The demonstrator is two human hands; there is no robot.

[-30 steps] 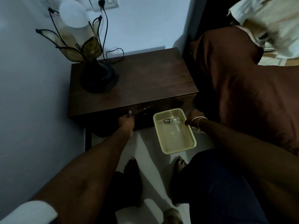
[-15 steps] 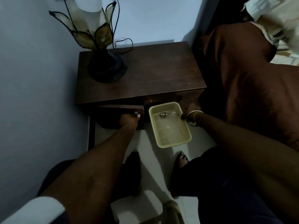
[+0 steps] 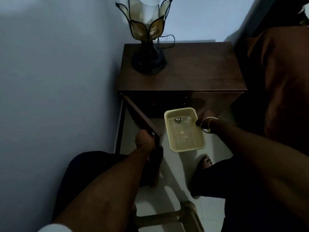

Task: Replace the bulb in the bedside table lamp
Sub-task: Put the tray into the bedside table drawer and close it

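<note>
The lamp (image 3: 148, 36), with a petal-shaped glass shade and a dark round base, stands at the back left of the dark wooden bedside table (image 3: 197, 71). My right hand (image 3: 203, 118) holds a pale yellow plastic tray (image 3: 185, 139) by its right rim, in front of the table. A clear bulb (image 3: 183, 120) with a metal cap lies at the tray's far end. My left hand (image 3: 144, 138) grips the handle edge of the table's cabinet door (image 3: 138, 114), which stands swung out to the left.
A pale wall runs along the left and behind the table. A brown-covered bed (image 3: 280, 84) fills the right. The lamp's cord (image 3: 167, 40) trails behind the base. My bare feet stand on the white floor (image 3: 173, 166), and a stool frame (image 3: 168, 216) shows at the bottom.
My left hand has pulled the cabinet door wide open toward the left. The tray in my right hand stayed in front of the table. The camera has tilted down.
</note>
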